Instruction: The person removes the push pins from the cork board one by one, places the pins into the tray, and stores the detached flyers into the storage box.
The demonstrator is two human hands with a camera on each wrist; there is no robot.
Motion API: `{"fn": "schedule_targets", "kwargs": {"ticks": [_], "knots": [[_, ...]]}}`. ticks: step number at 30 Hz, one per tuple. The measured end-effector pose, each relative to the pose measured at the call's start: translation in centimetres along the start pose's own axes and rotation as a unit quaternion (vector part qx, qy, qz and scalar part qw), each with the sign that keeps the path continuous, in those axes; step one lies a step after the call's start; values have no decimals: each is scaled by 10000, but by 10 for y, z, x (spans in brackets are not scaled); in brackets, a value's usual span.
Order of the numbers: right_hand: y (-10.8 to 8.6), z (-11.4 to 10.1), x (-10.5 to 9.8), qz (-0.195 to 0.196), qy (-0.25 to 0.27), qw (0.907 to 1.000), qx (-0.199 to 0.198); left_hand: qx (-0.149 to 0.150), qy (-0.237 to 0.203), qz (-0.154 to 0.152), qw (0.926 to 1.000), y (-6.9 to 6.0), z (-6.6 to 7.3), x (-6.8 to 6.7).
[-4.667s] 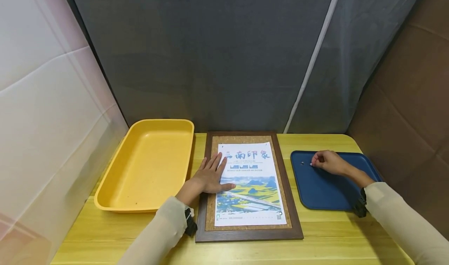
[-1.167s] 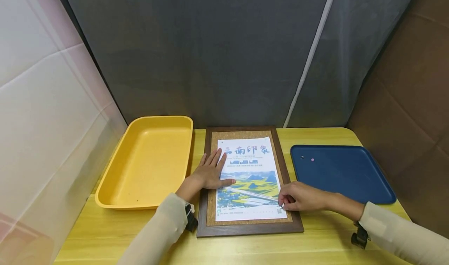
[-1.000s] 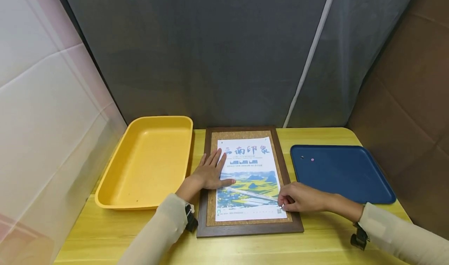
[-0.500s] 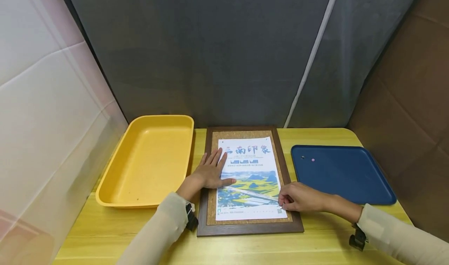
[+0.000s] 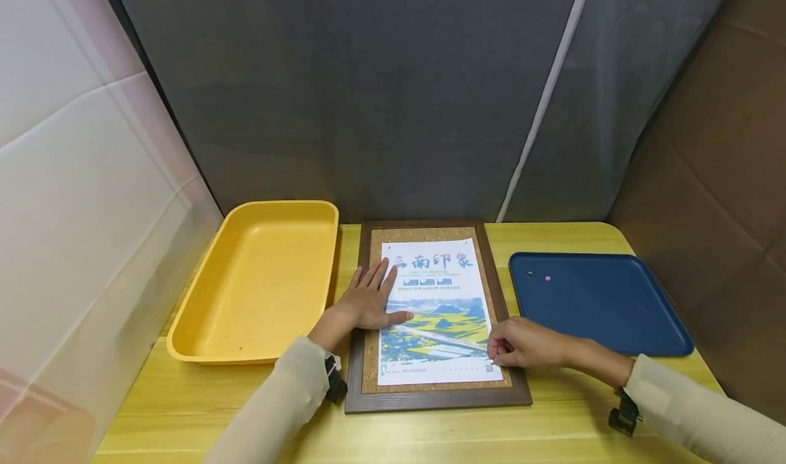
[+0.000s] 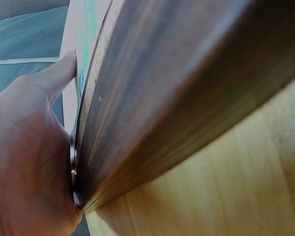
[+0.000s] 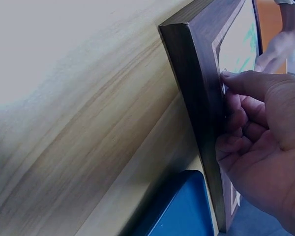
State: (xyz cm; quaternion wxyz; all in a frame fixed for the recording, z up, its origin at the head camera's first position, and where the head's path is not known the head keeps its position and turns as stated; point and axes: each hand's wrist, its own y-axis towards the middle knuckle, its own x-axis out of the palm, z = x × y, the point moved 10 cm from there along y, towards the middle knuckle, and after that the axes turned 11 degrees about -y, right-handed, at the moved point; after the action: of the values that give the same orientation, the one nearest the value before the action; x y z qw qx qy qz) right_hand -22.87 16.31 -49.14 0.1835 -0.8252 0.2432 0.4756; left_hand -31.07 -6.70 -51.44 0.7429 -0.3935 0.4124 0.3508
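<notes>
A printed sheet point(image 5: 430, 293) with a landscape picture lies on a cork board with a dark brown frame point(image 5: 436, 401). Small pins show at its two top corners. My left hand point(image 5: 365, 306) rests on the sheet's left side, fingers spread; in the left wrist view the hand point(image 6: 29, 142) lies over the frame's edge. My right hand point(image 5: 522, 342) pinches a small pin point(image 5: 491, 361) at the sheet's lower right corner. In the right wrist view, the right hand point(image 7: 265, 123) has its fingers curled and the thumb at the sheet's corner; the pin is mostly hidden.
A yellow tray point(image 5: 252, 283) stands left of the board. On the right, a blue tray point(image 5: 602, 300) holds a pink pin point(image 5: 548, 278) and another small pin point(image 5: 530, 273). Grey cloth point(image 5: 368, 95) hangs behind the wooden table point(image 5: 430, 437).
Since the earliest frame, my right hand has moved from the blue tray to the sheet's lower right corner, where it has stayed in the recent frames. My left hand has kept its place.
</notes>
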Motion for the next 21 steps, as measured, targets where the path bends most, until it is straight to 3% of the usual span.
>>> {"fn": "schedule_targets", "kwargs": {"ticks": [14,21], "knots": [[4,-7,-2,-392,121,9991,-118,-6,32,18,10000,1,-1,1],[5,-5,-1,-389,51,9991,-150,-28,43,43,10000,0,-1,1]]}}
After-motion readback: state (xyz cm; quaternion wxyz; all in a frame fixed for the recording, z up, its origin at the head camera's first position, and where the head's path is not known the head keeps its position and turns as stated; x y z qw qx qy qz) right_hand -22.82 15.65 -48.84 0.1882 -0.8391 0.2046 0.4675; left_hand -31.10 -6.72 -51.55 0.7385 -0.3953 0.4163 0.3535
